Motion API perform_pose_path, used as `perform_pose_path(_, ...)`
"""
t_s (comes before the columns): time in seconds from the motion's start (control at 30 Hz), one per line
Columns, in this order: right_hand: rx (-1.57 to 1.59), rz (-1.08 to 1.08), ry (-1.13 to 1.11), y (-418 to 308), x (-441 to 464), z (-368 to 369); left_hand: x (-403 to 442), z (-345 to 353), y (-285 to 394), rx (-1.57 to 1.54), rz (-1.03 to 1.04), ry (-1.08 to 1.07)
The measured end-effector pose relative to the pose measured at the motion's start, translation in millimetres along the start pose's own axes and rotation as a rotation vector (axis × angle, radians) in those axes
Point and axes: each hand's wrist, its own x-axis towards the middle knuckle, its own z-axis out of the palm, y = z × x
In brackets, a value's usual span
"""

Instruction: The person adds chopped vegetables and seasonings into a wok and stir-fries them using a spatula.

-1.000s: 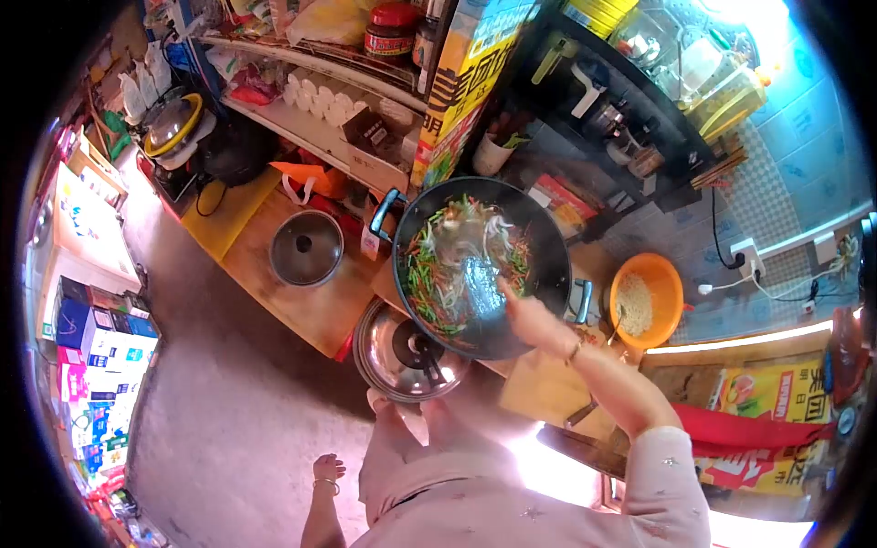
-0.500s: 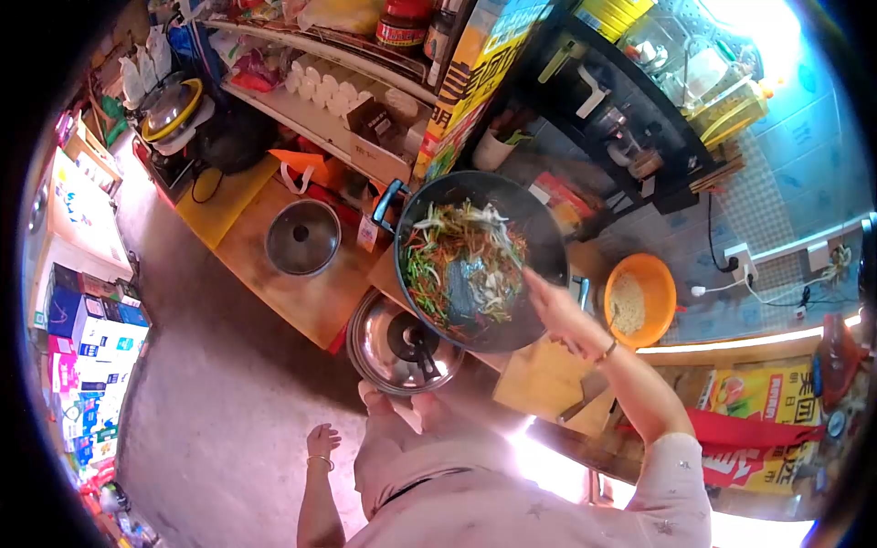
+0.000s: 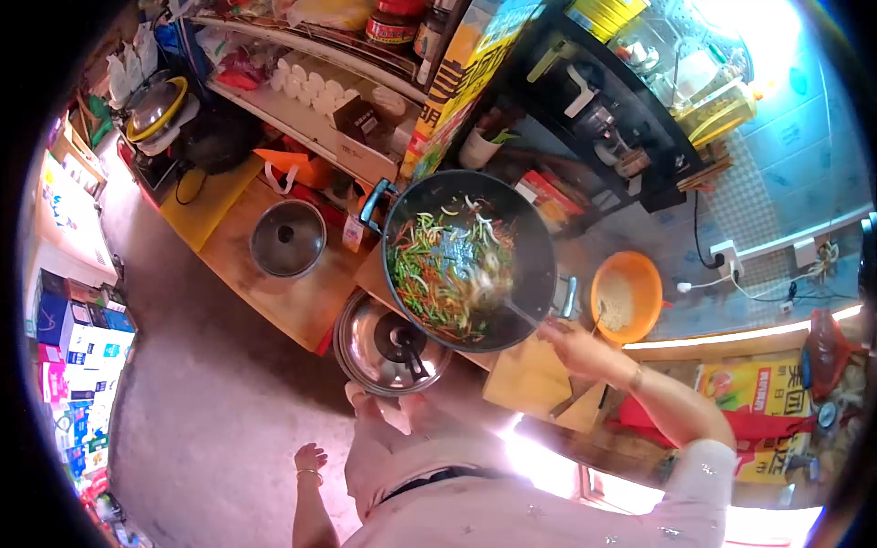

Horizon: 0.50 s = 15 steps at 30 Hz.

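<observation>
My right hand (image 3: 568, 347) is closed around the handle of a spatula (image 3: 523, 313), whose blurred head is among the food in a large dark wok (image 3: 534, 228). Shredded vegetables (image 3: 420, 260), green, orange and pale, cover the left and lower part of the wok; a patch of its bottom shows through. Away from everything, my left hand (image 3: 311, 457) hangs low over the floor, empty, its fingers loosely apart. A shiny metal lid (image 3: 356, 352) with a black knob lies below the wok, close to my body.
An orange bowl (image 3: 650, 292) of pale food stands right of the wok. A cutting board (image 3: 521, 388) and a knife (image 3: 571, 400) are in front of it. On the left counter sits a round dark metal vessel or lid (image 3: 288, 239). Shelves (image 3: 265, 114) rise behind.
My right hand has drawn back down and right with the spatula. The vegetables have shifted and lie more to the left and lower side. My left hand still hangs down.
</observation>
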Motion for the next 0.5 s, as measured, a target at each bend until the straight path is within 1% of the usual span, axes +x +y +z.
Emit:
perform_pose_path(0.07, 0.433, 0.286, -0.050, -4, 40, -28, 3, 2, 6, 0.027, 0.086, -0.049)
perform_pose_path(0.1, 0.435, 0.286, -0.047, -11, 31, -46, -13, 11, 22, 0.059, 0.116, -0.052)
perform_pose_path(0.13, 0.235, 0.242, -0.094, -26, 12, -76, -21, 12, 28, 0.059, 0.115, -0.051)
perform_pose_path(0.17, 0.038, 0.199, -0.139, -34, -1, -91, -28, 11, 32, -0.012, 0.140, -0.088)
perform_pose_path(0.2, 0.040, 0.202, -0.134, -28, -7, -87, -28, 13, 39, -0.084, 0.172, -0.129)
perform_pose_path(0.27, -0.262, 0.193, -0.116, -9, -20, -70, -10, 8, 27, -0.069, 0.152, -0.098)
perform_pose_path(0.3, -0.267, 0.184, -0.067, -1, -12, -62, -8, 5, 23, -0.046, 0.122, -0.062)
perform_pose_path(0.33, -0.267, 0.186, -0.067, 9, 6, -50, -5, 2, 21, -0.046, 0.122, -0.065)
perform_pose_path(0.37, -0.238, 0.130, 0.128, 18, 32, -37, -8, 3, 21, 0.008, 0.089, -0.053)
perform_pose_path(0.43, -0.208, 0.064, 0.322, 27, 70, -23, -18, 4, 24, 0.058, 0.055, -0.037)
perform_pose_path(0.5, 0.182, 0.135, 0.303, 26, 97, -18, -26, 3, 30, 0.100, 0.156, -0.059)
